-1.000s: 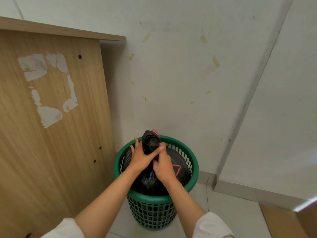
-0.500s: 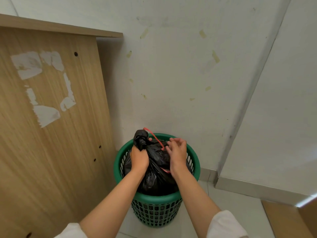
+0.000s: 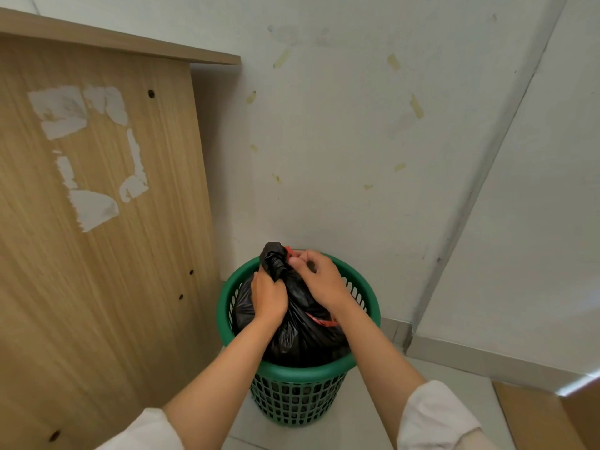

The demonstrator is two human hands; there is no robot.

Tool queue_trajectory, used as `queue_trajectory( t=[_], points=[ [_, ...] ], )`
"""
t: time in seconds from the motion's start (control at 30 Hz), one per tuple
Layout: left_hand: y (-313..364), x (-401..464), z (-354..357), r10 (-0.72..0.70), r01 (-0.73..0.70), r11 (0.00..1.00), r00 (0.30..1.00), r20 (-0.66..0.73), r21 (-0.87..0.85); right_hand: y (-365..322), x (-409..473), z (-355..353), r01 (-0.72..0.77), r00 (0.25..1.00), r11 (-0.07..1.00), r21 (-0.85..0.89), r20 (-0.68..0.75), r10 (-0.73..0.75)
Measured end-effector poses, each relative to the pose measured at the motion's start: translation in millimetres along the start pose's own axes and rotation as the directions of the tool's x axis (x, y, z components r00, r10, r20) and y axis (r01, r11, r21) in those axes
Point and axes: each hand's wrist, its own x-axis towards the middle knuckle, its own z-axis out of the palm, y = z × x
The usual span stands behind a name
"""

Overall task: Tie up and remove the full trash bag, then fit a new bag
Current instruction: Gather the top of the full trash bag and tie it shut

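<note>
The left hand grips the gathered neck of the black trash bag, fingers curled round it just below the bunched top. The right hand pinches the red drawstring at the bag's top, touching the neck from the other side. A second stretch of red string lies across the bag's side below the right wrist. The full bag sits inside the green lattice bin, which stands on the pale tiled floor in a corner. No writing or brand can be read anywhere. Just left of the bin stands a wooden panel with torn white sticker remains. The white wall behind carries scraps of yellowed tape.
</note>
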Motion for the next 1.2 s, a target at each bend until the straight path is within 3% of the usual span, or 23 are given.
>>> queue_trajectory(
  t=[0.07,0.17,0.3,0.4,0.47,0.57,0.67,0.73,0.8,0.87,0.97,1.1,1.2],
  points=[
    [-1.7,1.1,0.2,-0.008,0.007,0.999,1.000,0.004,0.043,-10.0,-0.8,-3.6,0.020,0.992,0.988,0.152,-0.126,-0.001],
    [0.9,-2.3,1.2,0.007,-0.009,0.992,1.000,0.012,0.127,-21.1,3.0,-10.8,0.086,0.961,0.869,0.487,-0.272,0.057],
    [6.5,-8.8,1.5,0.085,-0.084,0.955,0.996,0.011,0.285,-34.4,0.6,-0.4,0.104,0.943,0.815,0.569,-0.318,0.102],
    [10.2,-10.8,0.9,0.135,-0.133,0.917,0.991,0.020,0.376,-41.3,1.1,7.0,0.051,0.971,0.803,0.593,-0.218,0.100],
    [9.9,-7.9,2.9,0.161,-0.157,0.905,0.987,0.023,0.395,-43.5,-0.3,12.1,0.007,0.993,0.859,0.512,-0.106,0.055],
    [12.5,-11.6,1.5,0.195,-0.201,0.902,0.979,0.055,0.381,-43.7,-5.2,19.6,0.115,0.988,0.988,0.108,0.094,-0.125],
    [12.3,-13.5,1.6,0.159,-0.167,0.947,0.986,0.052,0.274,-36.9,0.3,26.0,0.289,0.933,0.943,-0.163,0.268,-0.240],
    [5.6,-13.8,-2.8,0.216,-0.229,0.939,0.973,0.077,0.258,-29.3,10.3,28.7,0.355,0.918,0.889,-0.289,0.290,-0.272],
    [-2.3,-11.1,-4.7,0.352,-0.377,0.902,0.924,0.151,0.208,-20.7,21.6,27.4,0.284,0.951,0.900,-0.331,0.216,-0.221],
    [-12.3,-6.7,-6.2,0.443,-0.463,0.875,0.884,0.151,0.139,-14.2,31.5,22.0,0.118,0.987,0.969,-0.219,0.134,-0.090],
    [-15.0,-6.9,-10.0,0.408,-0.426,0.897,0.900,0.154,0.112,-10.9,39.8,11.2,-0.114,0.986,0.993,0.013,0.125,0.111],
    [-18.9,-6.6,-7.8,0.402,-0.415,0.904,0.907,0.126,0.100,-4.9,47.8,4.2,-0.399,0.917,0.892,0.213,0.109,0.384],
    [-19.0,-7.6,-7.3,0.397,-0.402,0.913,0.914,0.082,0.067,0.0,51.6,1.1,-0.551,0.833,0.802,0.232,0.104,0.543]
  ],
)
